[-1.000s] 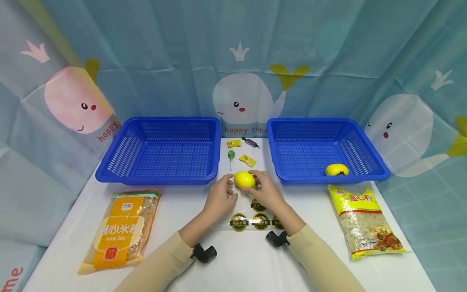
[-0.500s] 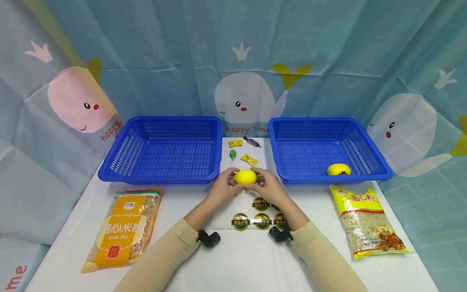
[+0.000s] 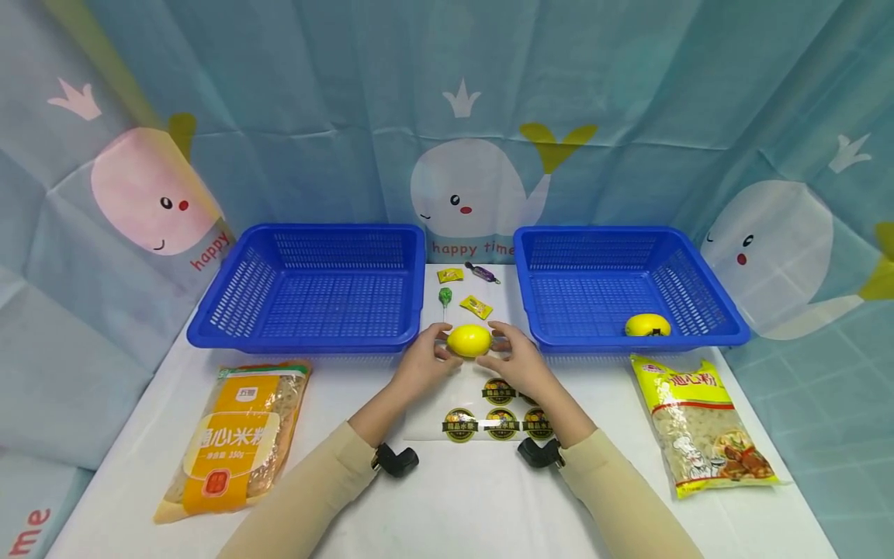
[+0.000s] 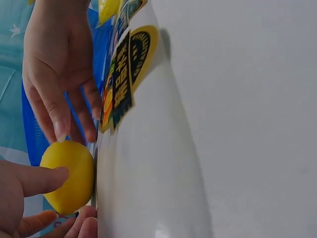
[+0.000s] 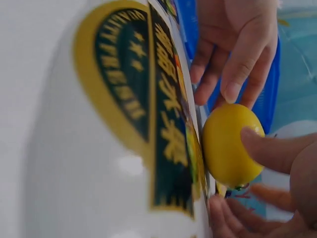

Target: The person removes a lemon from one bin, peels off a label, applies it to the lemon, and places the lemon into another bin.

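Note:
A yellow lemon (image 3: 469, 340) sits at the middle of the white table, just beyond a glossy sheet of round black-and-gold stickers (image 3: 489, 411). My left hand (image 3: 438, 349) grips the lemon's left side, thumb above and fingers below. My right hand (image 3: 499, 348) grips its right side the same way. In the left wrist view the lemon (image 4: 68, 176) lies between my left hand (image 4: 34, 198) and the right hand's fingertips (image 4: 59, 130). The right wrist view shows the lemon (image 5: 230, 144) at the sheet's edge, my right hand (image 5: 247, 173) pinching it.
Two blue mesh baskets flank the hands: the left basket (image 3: 300, 339) and the right basket (image 3: 698, 338), which holds a yellow-orange fruit (image 3: 646, 324). Candies (image 3: 476, 306) and a green lollipop (image 3: 445, 296) lie between them. Noodle bags lie at the front left (image 3: 230, 439) and right (image 3: 701, 423).
One second ago my left hand was just off the lemon, with the right hand on it. Both hands have closed on it from either side and have barely moved since.

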Available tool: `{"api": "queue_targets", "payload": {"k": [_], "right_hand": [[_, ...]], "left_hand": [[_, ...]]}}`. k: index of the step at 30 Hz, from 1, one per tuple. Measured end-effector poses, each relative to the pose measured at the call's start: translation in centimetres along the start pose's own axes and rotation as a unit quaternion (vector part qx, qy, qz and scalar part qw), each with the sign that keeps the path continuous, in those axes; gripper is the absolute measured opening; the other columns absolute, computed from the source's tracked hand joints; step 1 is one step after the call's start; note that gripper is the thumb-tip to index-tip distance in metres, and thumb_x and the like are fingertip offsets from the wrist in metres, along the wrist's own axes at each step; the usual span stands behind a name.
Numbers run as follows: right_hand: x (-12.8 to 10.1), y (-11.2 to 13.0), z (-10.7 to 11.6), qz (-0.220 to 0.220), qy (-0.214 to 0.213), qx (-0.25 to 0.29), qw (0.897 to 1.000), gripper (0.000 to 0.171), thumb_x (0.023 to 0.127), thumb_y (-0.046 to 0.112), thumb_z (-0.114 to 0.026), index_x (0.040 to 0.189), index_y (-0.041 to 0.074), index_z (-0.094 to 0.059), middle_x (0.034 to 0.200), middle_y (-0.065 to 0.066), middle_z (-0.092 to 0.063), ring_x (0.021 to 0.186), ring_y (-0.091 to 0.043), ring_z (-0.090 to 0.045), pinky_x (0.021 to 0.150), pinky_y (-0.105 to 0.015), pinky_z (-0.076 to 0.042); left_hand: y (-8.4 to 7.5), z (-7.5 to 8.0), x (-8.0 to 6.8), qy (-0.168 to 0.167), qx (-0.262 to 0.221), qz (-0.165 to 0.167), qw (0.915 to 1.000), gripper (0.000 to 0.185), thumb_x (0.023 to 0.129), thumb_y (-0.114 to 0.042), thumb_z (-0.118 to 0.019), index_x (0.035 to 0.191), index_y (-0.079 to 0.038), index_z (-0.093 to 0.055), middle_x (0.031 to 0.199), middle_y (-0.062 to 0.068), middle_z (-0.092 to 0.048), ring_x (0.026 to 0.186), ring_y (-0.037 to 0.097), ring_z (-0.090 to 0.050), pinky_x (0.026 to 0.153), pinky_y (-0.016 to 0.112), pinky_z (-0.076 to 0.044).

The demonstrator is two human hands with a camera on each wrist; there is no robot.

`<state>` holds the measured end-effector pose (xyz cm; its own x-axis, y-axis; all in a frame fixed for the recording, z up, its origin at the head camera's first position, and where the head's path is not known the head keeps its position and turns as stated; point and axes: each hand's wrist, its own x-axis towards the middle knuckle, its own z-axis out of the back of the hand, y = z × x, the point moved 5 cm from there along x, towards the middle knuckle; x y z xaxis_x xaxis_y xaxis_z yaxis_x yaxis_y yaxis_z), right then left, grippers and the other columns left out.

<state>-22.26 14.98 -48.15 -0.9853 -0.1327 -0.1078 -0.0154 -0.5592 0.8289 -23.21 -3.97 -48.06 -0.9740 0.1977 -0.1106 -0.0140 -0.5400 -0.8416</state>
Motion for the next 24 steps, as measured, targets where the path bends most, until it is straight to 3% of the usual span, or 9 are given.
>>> {"api": "queue_targets", "payload": {"k": [7, 10, 14, 16, 20, 24], "right_hand": [[-1.6, -0.2, 0.1, -0.036, -0.007, -0.075, 0.996, 0.052, 0.085, 0.034, -0.082, 0.127, 0.009, -0.062, 0.117, -0.006, -0.068, 0.107, -0.024, -0.062, 0.095, -0.044, -0.053], [-2.5, -0.1, -0.2, -0.019, 0.018, -0.132, 0.991, 0.05, 0.08, 0.041, -0.085, 0.116, 0.012, -0.067, 0.108, -0.001, -0.067, 0.102, -0.022, -0.059, 0.093, -0.041, -0.051], [-3.5, 0.2, -0.8, 0.032, 0.052, -0.213, 0.975, 0.044, 0.075, 0.048, -0.087, 0.099, 0.017, -0.068, 0.096, 0.003, -0.061, 0.093, -0.02, -0.053, 0.086, -0.039, -0.046], [-3.8, 0.3, -0.9, 0.052, 0.065, -0.229, 0.97, 0.041, 0.074, 0.046, -0.088, 0.091, 0.018, -0.065, 0.09, 0.005, -0.058, 0.089, -0.018, -0.05, 0.082, -0.036, -0.044], [-3.9, 0.4, -0.4, 0.049, 0.101, -0.175, 0.978, 0.036, 0.078, 0.038, -0.088, 0.086, 0.017, -0.059, 0.08, 0.005, -0.056, 0.078, -0.015, -0.05, 0.071, -0.031, -0.042], [-3.8, 0.4, 0.3, 0.037, 0.159, -0.075, 0.984, 0.031, 0.087, 0.032, -0.08, 0.103, 0.012, -0.062, 0.076, 0.004, -0.061, 0.07, -0.013, -0.054, 0.065, -0.029, -0.045]], "left_hand": [[0.5, 0.8, -2.4, -0.027, 0.035, -0.016, 0.9989, 0.063, 0.084, -0.01, -0.081, 0.14, -0.006, -0.054, 0.127, 0.016, -0.065, 0.091, 0.02, -0.07, 0.08, 0.033, -0.06], [0.7, 1.1, -3.6, -0.031, 0.049, -0.032, 0.9978, 0.056, 0.084, -0.011, -0.081, 0.135, -0.005, -0.059, 0.123, 0.014, -0.068, 0.089, 0.018, -0.069, 0.08, 0.033, -0.06], [0.6, 1.6, -5.4, -0.022, 0.055, -0.055, 0.9967, 0.042, 0.084, -0.011, -0.08, 0.124, -0.005, -0.067, 0.111, 0.012, -0.071, 0.087, 0.019, -0.067, 0.082, 0.036, -0.058], [0.4, 1.7, -6.1, -0.017, 0.056, -0.069, 0.9959, 0.036, 0.084, -0.011, -0.08, 0.119, -0.005, -0.069, 0.106, 0.011, -0.072, 0.087, 0.02, -0.066, 0.082, 0.037, -0.058], [-0.3, 2.0, -7.3, -0.016, 0.066, -0.095, 0.9931, 0.03, 0.085, -0.012, -0.08, 0.114, -0.009, -0.072, 0.106, 0.008, -0.072, 0.092, 0.02, -0.066, 0.083, 0.038, -0.058], [-0.8, 2.1, -8.4, -0.016, 0.074, -0.119, 0.9901, 0.029, 0.085, -0.014, -0.081, 0.113, -0.01, -0.073, 0.111, 0.004, -0.07, 0.098, 0.021, -0.064, 0.087, 0.04, -0.058]]}}
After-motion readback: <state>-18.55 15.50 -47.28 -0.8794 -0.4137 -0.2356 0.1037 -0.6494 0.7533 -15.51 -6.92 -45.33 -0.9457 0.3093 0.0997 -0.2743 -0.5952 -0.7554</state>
